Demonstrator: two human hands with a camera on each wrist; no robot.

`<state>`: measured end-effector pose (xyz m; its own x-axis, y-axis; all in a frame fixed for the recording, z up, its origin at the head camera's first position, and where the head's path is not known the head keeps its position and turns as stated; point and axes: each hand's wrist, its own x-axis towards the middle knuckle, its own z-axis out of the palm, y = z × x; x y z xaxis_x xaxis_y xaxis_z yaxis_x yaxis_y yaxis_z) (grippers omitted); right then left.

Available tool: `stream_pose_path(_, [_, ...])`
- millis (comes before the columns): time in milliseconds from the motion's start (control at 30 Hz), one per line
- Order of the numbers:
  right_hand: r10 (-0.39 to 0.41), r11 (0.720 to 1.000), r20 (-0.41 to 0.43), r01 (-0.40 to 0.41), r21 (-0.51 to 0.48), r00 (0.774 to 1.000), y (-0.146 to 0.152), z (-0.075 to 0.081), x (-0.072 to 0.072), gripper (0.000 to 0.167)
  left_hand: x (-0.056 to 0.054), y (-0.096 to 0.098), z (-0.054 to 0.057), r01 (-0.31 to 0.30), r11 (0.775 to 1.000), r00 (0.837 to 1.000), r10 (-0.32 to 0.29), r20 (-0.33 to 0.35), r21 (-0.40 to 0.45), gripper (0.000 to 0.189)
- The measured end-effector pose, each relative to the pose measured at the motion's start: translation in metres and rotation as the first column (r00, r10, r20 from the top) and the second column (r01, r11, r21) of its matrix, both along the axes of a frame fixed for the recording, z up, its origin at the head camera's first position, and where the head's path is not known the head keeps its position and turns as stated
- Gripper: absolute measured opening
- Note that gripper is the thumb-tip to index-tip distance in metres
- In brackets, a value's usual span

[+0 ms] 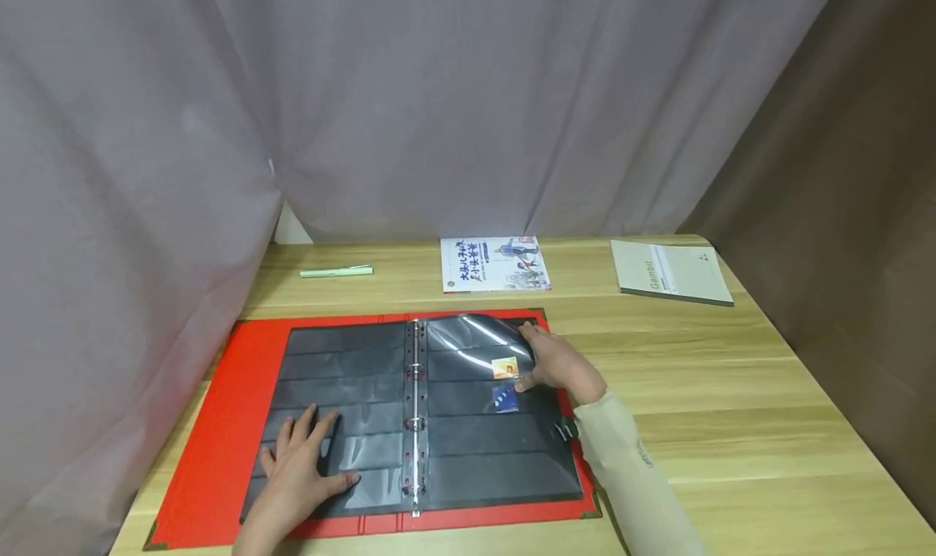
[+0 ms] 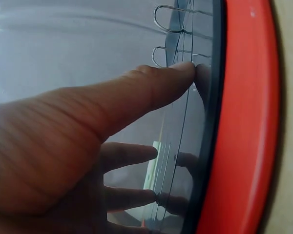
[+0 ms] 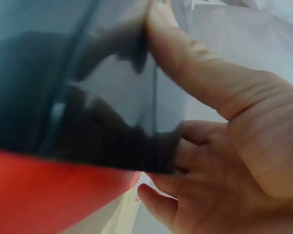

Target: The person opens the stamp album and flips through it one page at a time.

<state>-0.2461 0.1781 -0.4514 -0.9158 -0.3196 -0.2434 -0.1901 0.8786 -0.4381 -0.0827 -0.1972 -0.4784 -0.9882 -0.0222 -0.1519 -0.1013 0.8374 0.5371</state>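
Note:
A red ring binder (image 1: pixel 201 426) lies spread on the table, with black pocket pages on both sides of its metal rings (image 1: pixel 415 422). My left hand (image 1: pixel 296 466) rests with spread fingers on the left page (image 1: pixel 344 340); its thumb (image 2: pixel 151 87) touches the page surface. At the right page's outer edge, my right hand (image 1: pixel 559 365) holds the black page (image 3: pixel 102 122), thumb on top and the other fingers behind. That page (image 1: pixel 490 475) bows up near its upper right corner. It carries an orange-yellow stamp (image 1: pixel 504 367) and a blue stamp (image 1: pixel 505 397) beside my right thumb.
Behind the binder lie a pale green pen (image 1: pixel 336 271), a white illustrated booklet (image 1: pixel 493 265) and, farther right, a light-coloured book marked Gambit (image 1: pixel 671 271). Grey curtains (image 1: pixel 468 101) hang along the table's back and left; a brown one (image 1: pixel 841 215) hangs at the right.

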Motion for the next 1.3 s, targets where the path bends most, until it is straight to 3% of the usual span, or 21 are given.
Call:
stream_pose_path(300, [-0.038, 0.999, -0.096, 0.039, 0.012, 0.995, -0.010, 0.000, 0.011, 0.099, 0.003, -0.001, 0.002, -0.014, 1.000, 1.000, 0.014, 0.013, 0.004, 0.092])
stream_pose_path(567, [0.003, 1.000, -0.281, 0.003, 0.019, 0.960, -0.016, 0.000, 0.026, 0.098, 0.002, 0.001, 0.001, -0.024, 1.000, 0.999, 0.024, 0.032, -0.002, 0.091])
stream_pose_path(800, [0.012, 0.999, -0.329, -0.001, 0.035, 0.944, -0.020, -0.002, 0.035, 0.102, 0.001, 0.002, 0.001, -0.023, 1.000, 0.999, 0.023, 0.031, -0.016, 0.091])
stream_pose_path(1100, [0.062, 0.993, -0.413, -0.015, 0.116, 0.909, -0.021, -0.002, 0.039, 0.101, 0.000, 0.003, 0.003, -0.014, 1.000, 1.000, 0.014, 0.020, -0.022, 0.090])
stream_pose_path(1300, [0.084, 0.995, -0.425, -0.051, 0.089, 0.901, -0.013, -0.002, 0.041, 0.105, -0.001, 0.004, 0.004, -0.018, 0.999, 0.999, 0.018, 0.026, -0.032, 0.090])
